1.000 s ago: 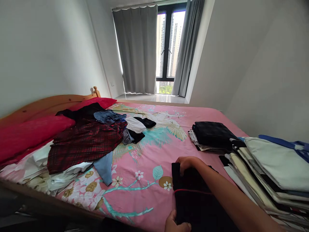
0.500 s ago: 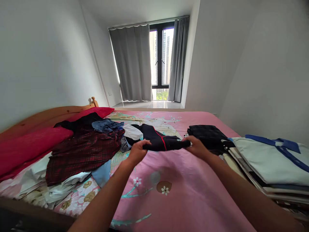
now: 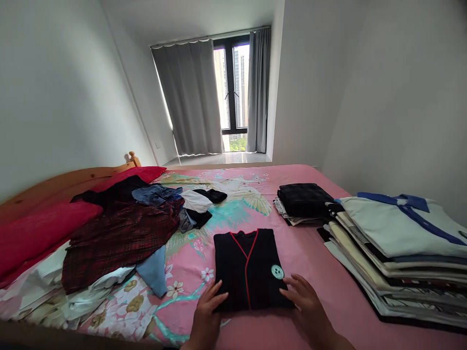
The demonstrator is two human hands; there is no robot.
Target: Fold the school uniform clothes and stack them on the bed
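Note:
A black V-neck garment (image 3: pixel 233 265) with red piping down its front and a round pale badge lies folded into a neat rectangle on the bed, neckline pointing away from me. My left hand (image 3: pixel 207 311) rests at its lower left corner, fingers spread along the edge. At the lower right side, below the badge, my right hand (image 3: pixel 304 301) has its fingers apart, the tips touching or close to the cloth. Neither hand grips it. The garment looks like a cardigan or top; its sleeves are hidden underneath.
A tall stack of folded clothes (image 3: pixel 397 272) stands at the right, a white blue-collared shirt (image 3: pixel 394 228) on top. Behind it sits a lower pile with black folded cloth (image 3: pixel 304 199). Loose clothes, including a dark red plaid garment (image 3: pixel 120 243), lie left near red pillows (image 3: pixel 44 233).
The black garment has come down from between my hands onto the bed, nearer to me, and lies flat and folded. Both hands have let go and opened. The view has turned slightly right.

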